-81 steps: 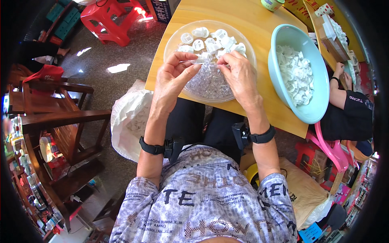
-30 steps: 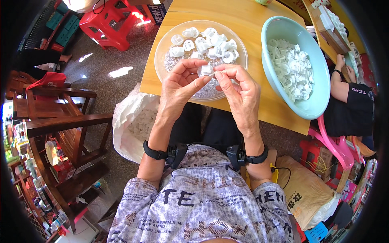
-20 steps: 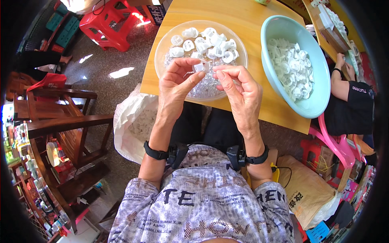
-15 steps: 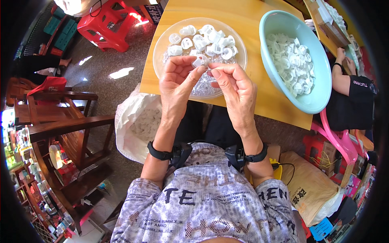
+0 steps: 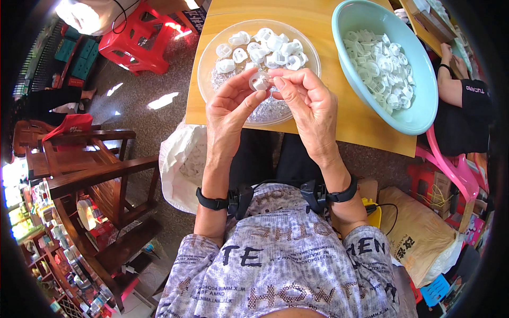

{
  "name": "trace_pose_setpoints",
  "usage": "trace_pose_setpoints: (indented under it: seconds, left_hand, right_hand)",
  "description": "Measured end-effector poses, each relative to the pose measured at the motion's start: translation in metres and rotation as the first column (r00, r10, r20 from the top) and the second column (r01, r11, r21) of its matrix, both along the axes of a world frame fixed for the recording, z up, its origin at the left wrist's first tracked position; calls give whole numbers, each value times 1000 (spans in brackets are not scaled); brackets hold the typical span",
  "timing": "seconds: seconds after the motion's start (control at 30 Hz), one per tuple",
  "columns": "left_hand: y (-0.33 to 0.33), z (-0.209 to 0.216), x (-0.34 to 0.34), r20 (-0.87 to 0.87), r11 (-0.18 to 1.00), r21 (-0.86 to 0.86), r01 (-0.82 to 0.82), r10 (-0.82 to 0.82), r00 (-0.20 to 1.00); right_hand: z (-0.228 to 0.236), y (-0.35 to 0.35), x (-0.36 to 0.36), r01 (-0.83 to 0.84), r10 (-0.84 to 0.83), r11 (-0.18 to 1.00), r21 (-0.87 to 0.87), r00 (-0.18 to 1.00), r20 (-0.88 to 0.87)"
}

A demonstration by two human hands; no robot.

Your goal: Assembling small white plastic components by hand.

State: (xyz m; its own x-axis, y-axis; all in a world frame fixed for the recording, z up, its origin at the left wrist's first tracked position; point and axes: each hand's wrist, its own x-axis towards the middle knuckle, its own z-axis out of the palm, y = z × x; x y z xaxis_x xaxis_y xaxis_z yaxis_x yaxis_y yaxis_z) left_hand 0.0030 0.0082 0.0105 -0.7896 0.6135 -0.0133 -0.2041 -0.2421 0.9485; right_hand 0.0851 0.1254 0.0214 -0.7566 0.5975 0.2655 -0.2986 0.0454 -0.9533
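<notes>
My left hand (image 5: pixel 229 108) pinches a small round white plastic part (image 5: pixel 259 81) between thumb and fingertips, its disc-like face toward me. Close beside it, my right hand (image 5: pixel 314 111) has thumb and forefinger pressed together at the part's right edge. A tiny clear piece seems to be between those fingertips, too small to name. Both hands are raised over the near side of a shallow clear round tray (image 5: pixel 201 68). Toward the back of that tray lie several similar white parts (image 5: pixel 276 43). Many small transparent pieces (image 5: pixel 269 112) fill its front, partly hidden by my hands.
On the wooden table (image 5: pixel 339 121), a light-blue basin (image 5: pixel 427 108) of white plastic parts (image 5: pixel 384 69) stands to the right. A white sack (image 5: pixel 172 159) sits below the table's left corner. Another person's arm (image 5: pixel 450 87) shows far right. Left are a wooden chair (image 5: pixel 101 169) and red stool (image 5: pixel 135 45).
The white part has turned in my left fingers, so its round face now shows. My right fingertips remain beside it. The whole view has shifted slightly.
</notes>
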Motion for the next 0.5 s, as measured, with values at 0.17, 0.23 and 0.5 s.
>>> trace_pose_setpoints:
  seconds: [0.17, 0.23, 0.5]
  left_hand:
    - [2, -8, 3, 62, 994, 98, -48, 42, 997]
    - [3, -8, 4, 49, 994, 95, -54, 50, 998]
    - [3, -6, 3, 23, 993, 104, -65, 63, 998]
  right_hand:
    - [-2, 1, 2, 26, -30, 986, 167, 999, 23]
    - [-1, 0, 2, 34, -39, 984, 174, 999, 27]
    - [-3, -3, 0, 42, -45, 983, 177, 999, 15]
